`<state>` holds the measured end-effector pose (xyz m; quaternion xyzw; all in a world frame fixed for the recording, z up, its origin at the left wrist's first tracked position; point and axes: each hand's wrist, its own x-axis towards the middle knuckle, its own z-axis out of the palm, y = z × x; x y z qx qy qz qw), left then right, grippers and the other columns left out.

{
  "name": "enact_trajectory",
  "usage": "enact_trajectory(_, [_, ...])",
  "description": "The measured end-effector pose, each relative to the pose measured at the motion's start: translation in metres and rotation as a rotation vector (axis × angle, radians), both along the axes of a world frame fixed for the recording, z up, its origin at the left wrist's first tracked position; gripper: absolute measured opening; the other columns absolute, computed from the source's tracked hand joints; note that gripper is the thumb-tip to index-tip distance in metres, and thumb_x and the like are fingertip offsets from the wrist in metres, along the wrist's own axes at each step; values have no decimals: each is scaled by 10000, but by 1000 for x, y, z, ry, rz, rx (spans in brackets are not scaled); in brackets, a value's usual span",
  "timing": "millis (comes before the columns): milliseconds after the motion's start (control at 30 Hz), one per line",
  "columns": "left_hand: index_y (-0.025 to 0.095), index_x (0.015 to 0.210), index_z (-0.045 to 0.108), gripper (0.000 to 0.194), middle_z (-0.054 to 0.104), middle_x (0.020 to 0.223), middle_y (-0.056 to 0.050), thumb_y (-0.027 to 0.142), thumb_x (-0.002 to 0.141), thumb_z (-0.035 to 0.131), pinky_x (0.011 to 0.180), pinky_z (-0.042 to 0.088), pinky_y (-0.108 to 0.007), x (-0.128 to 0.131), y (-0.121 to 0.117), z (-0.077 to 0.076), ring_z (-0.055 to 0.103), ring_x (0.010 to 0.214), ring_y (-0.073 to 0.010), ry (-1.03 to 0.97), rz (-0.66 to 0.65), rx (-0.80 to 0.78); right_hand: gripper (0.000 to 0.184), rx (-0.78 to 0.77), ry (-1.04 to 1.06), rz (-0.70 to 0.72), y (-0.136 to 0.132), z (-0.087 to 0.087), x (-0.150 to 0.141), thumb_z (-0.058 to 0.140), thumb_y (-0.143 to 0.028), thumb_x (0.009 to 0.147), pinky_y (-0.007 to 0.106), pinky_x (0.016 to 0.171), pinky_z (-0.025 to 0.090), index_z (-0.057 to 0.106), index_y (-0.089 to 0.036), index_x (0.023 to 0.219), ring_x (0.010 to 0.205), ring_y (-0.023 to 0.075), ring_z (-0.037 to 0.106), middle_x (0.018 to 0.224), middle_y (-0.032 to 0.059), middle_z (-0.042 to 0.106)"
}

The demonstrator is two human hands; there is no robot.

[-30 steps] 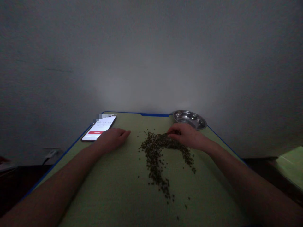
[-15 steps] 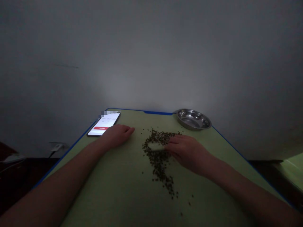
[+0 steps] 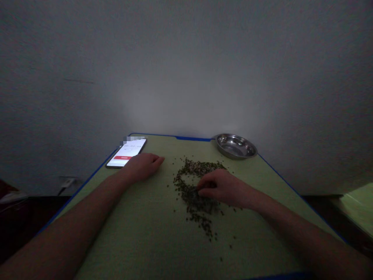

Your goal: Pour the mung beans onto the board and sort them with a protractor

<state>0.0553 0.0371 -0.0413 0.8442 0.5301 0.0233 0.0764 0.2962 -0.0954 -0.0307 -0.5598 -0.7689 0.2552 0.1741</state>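
A loose spread of small dark grains (image 3: pixel 198 167) lies across the middle of the table, with a bare patch inside it. My right hand (image 3: pixel 220 187) is over its right side, thumb and fingertips pinched together down among the grains. Whatever lies between those fingertips is too dark and blurred to name. Resting on the table left of the grains, my left hand (image 3: pixel 143 167) has its fingers curled in and its thumb pointing right; nothing shows in it. Just behind that wrist lies a phone (image 3: pixel 124 154) with a lit white screen and a red button.
A shallow steel bowl (image 3: pixel 236 147) stands at the table's back right corner, its visible inside shiny. The pale green table (image 3: pixel 131 233) has a blue edge and meets a grey wall (image 3: pixel 186 77). A plug with a cable (image 3: pixel 66 184) is low on the left.
My right hand has shifted slightly toward me, and its fingers have drawn into a pinch. Grains beneath it are smeared by motion and more spread out. My left hand stays in place.
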Motion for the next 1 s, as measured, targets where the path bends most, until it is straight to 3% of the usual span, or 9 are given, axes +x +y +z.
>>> enact_trajectory(233, [175,897,710,608,725,918,-129,548,885,230,703,447,-344,-1,2,-2,660,830,-269,-2,-8,-2,138,130,-60,-151,33,5,37,634,-206,801,297,613,435,744,-139,850,677,180,617,773,80,721])
enact_trajectory(400, [176,901,708,608,725,913,-129,541,888,221,700,442,-342,0,2,-2,660,824,-266,23,-8,5,160,157,-20,-186,14,19,54,604,-277,830,283,599,436,703,-156,864,669,162,588,760,52,683])
enact_trajectory(567, [175,924,708,612,722,984,-135,554,881,229,717,443,-342,1,4,-3,657,873,-275,25,-3,26,216,-114,95,-138,-37,23,79,617,-401,840,270,596,444,676,-194,848,662,145,574,739,8,654])
enact_trajectory(767, [170,859,696,615,720,908,-140,564,877,225,694,443,-346,1,1,0,656,815,-270,22,1,24,175,-357,125,-178,-76,0,103,640,-364,821,253,553,418,662,-191,806,598,125,540,650,-25,595])
enact_trajectory(1000, [177,834,680,584,711,880,-130,553,870,235,691,442,-342,3,-1,1,649,806,-260,7,15,9,158,-477,109,-184,-87,-8,74,611,-327,842,211,490,388,648,-174,826,532,104,532,603,-31,591])
